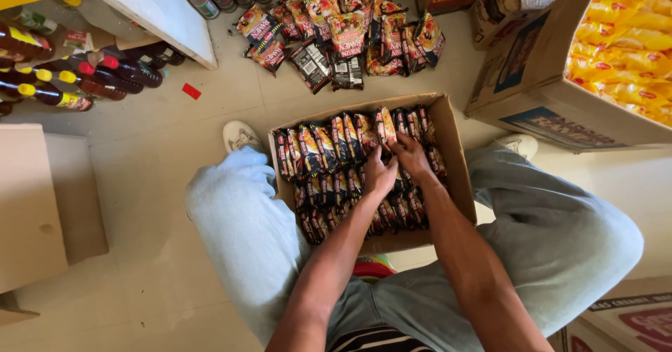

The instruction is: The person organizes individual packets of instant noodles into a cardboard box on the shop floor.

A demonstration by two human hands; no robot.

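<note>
While bottles (66, 79) with red and yellow caps lie on their sides at the far left, beside a flat piece of cardboard (31, 205) on the floor, the person sits with knees spread so that an open box (458, 177) rests between the legs, within easy reach. Inside it, dark noodle packets (325, 149) stand on edge in tight rows, which seems to be why so many fit. Each packet is glossy, black and red with a picture of food. The left hand (379, 175) presses down on the middle rows, fingers curled among the packets; whether it grips one I cannot tell. Just to its right, the right hand (411, 154) pinches the top of a packet in the back row. Beyond the box, a loose pile of packets (343, 30) lies on the floor. At the far right, a bigger carton (532, 93) holds yellow packets (626, 47).
</note>
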